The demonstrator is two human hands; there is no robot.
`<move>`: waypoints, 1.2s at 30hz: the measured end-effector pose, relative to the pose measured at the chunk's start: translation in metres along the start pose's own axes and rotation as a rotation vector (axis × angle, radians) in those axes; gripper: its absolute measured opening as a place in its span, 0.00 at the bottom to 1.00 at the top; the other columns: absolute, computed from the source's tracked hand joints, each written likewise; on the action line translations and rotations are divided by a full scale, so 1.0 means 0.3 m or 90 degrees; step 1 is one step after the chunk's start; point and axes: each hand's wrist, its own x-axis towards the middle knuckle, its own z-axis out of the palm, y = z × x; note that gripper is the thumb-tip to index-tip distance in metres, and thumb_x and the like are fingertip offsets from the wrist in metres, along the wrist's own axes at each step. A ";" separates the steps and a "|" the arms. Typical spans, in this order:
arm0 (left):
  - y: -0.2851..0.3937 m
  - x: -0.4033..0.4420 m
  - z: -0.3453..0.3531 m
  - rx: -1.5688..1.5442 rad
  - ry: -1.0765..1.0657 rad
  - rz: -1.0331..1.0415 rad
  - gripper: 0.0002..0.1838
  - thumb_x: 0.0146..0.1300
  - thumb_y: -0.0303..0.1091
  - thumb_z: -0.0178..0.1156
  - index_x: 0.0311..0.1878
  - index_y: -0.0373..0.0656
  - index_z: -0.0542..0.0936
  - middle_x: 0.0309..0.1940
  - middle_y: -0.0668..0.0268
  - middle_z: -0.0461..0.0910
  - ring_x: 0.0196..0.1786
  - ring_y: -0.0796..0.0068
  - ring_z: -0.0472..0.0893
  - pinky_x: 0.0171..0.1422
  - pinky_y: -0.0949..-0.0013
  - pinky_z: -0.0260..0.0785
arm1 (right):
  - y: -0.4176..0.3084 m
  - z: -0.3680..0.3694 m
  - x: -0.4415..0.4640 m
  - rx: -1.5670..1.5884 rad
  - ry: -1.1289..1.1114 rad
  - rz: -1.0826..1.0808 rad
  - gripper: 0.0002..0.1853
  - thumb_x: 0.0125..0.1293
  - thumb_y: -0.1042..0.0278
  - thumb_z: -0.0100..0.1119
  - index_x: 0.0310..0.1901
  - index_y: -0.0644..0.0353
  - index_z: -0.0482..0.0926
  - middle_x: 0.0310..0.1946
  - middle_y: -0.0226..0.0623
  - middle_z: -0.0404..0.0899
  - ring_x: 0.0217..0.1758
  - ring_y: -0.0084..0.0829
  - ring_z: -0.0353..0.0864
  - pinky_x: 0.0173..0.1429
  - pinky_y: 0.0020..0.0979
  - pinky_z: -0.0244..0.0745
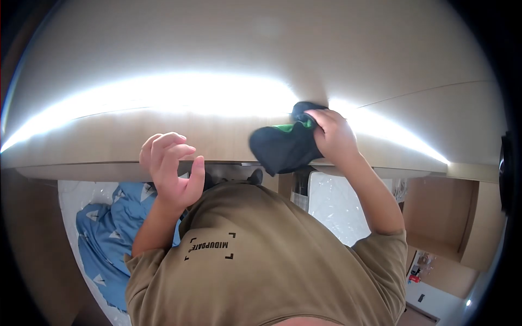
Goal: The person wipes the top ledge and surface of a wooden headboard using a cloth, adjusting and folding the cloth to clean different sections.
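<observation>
My right hand [335,134] is closed on a dark cloth item [285,149] with bright green inside its folds. Its exact kind cannot be made out. The cloth hangs bunched to the left of the fingers, over the front edge of a pale wood-coloured surface [217,137]. Near that same edge, my left hand [174,168] is raised with its fingers curved and apart. Nothing is in it, and a gap separates it from the cloth.
A blue cloth with white triangles [106,239] lies at lower left on something white. Right of my body is a white, shiny plastic-like cover [334,209]. A wooden cabinet [437,209] stands further right. Bright glare crosses the pale surface.
</observation>
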 end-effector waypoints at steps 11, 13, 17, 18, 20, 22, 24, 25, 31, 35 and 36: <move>0.012 -0.077 0.013 -0.011 0.006 -0.049 0.07 0.56 0.27 0.63 0.38 0.42 0.77 0.45 0.57 0.76 0.54 0.55 0.72 0.61 0.56 0.64 | -0.258 0.116 0.170 0.014 -0.032 -0.204 0.19 0.56 0.78 0.55 0.51 0.67 0.78 0.47 0.46 0.82 0.52 0.44 0.80 0.58 0.40 0.77; -0.013 -0.112 -0.024 0.005 0.025 -0.088 0.08 0.53 0.28 0.64 0.37 0.43 0.78 0.45 0.58 0.77 0.52 0.54 0.72 0.60 0.56 0.63 | -0.367 0.165 0.250 -0.004 -0.053 -0.264 0.18 0.58 0.70 0.57 0.50 0.69 0.77 0.44 0.44 0.81 0.50 0.43 0.79 0.54 0.39 0.78; -0.055 -0.197 -0.118 0.050 0.046 -0.144 0.07 0.54 0.28 0.63 0.37 0.43 0.78 0.46 0.59 0.77 0.53 0.55 0.72 0.61 0.56 0.62 | -0.612 0.290 0.392 -0.035 -0.001 -0.333 0.11 0.57 0.68 0.61 0.39 0.64 0.78 0.37 0.39 0.80 0.46 0.36 0.79 0.45 0.33 0.82; -0.061 -0.217 -0.138 0.061 0.053 -0.155 0.07 0.55 0.28 0.63 0.37 0.43 0.78 0.46 0.59 0.76 0.54 0.55 0.72 0.61 0.56 0.62 | -0.664 0.315 0.422 -0.019 0.015 -0.350 0.10 0.58 0.68 0.60 0.38 0.65 0.79 0.36 0.39 0.80 0.46 0.36 0.79 0.45 0.32 0.83; -0.060 -0.217 -0.178 0.076 0.047 -0.151 0.10 0.55 0.28 0.64 0.40 0.41 0.77 0.48 0.56 0.75 0.55 0.54 0.71 0.64 0.55 0.61 | -0.758 0.372 0.483 -0.013 0.006 -0.375 0.11 0.58 0.69 0.61 0.40 0.66 0.79 0.39 0.42 0.81 0.47 0.37 0.80 0.46 0.33 0.83; -0.044 -0.192 -0.218 0.082 0.054 -0.152 0.12 0.55 0.28 0.65 0.43 0.40 0.77 0.49 0.55 0.75 0.56 0.53 0.71 0.65 0.54 0.61 | -0.836 0.394 0.516 -0.025 0.002 -0.396 0.12 0.58 0.70 0.61 0.42 0.66 0.79 0.40 0.44 0.81 0.49 0.39 0.80 0.48 0.34 0.83; -0.018 -0.138 -0.225 0.094 0.026 -0.121 0.15 0.55 0.30 0.66 0.46 0.39 0.77 0.51 0.53 0.74 0.56 0.51 0.72 0.65 0.53 0.62 | -0.862 0.395 0.539 0.087 -0.045 -0.376 0.13 0.59 0.71 0.61 0.45 0.65 0.79 0.44 0.44 0.81 0.52 0.41 0.80 0.51 0.36 0.82; -0.006 -0.105 -0.214 0.103 0.011 -0.104 0.17 0.55 0.30 0.66 0.48 0.38 0.77 0.52 0.52 0.74 0.56 0.50 0.72 0.65 0.53 0.63 | -0.868 0.386 0.554 0.145 -0.067 -0.367 0.14 0.60 0.72 0.61 0.47 0.65 0.79 0.45 0.44 0.81 0.53 0.42 0.80 0.52 0.38 0.81; -0.027 -0.001 -0.141 0.167 -0.064 -0.014 0.26 0.56 0.37 0.69 0.55 0.35 0.74 0.57 0.45 0.72 0.59 0.43 0.74 0.64 0.48 0.65 | -0.578 0.170 0.409 0.357 -0.065 -0.350 0.21 0.65 0.71 0.58 0.60 0.61 0.75 0.64 0.44 0.75 0.66 0.46 0.74 0.68 0.39 0.72; -0.083 0.062 -0.074 0.369 -0.121 -0.083 0.36 0.60 0.46 0.67 0.62 0.26 0.69 0.64 0.33 0.68 0.68 0.31 0.67 0.72 0.41 0.59 | -0.227 0.028 0.091 0.271 -0.022 -0.226 0.12 0.70 0.71 0.58 0.53 0.61 0.81 0.51 0.44 0.83 0.56 0.43 0.82 0.61 0.40 0.76; -0.122 0.047 -0.042 0.430 -0.146 -0.109 0.41 0.64 0.51 0.64 0.67 0.24 0.66 0.67 0.31 0.65 0.72 0.31 0.63 0.76 0.41 0.55 | -0.168 -0.025 0.008 0.336 -0.046 -0.126 0.11 0.70 0.73 0.57 0.52 0.63 0.81 0.50 0.45 0.83 0.54 0.43 0.82 0.61 0.38 0.75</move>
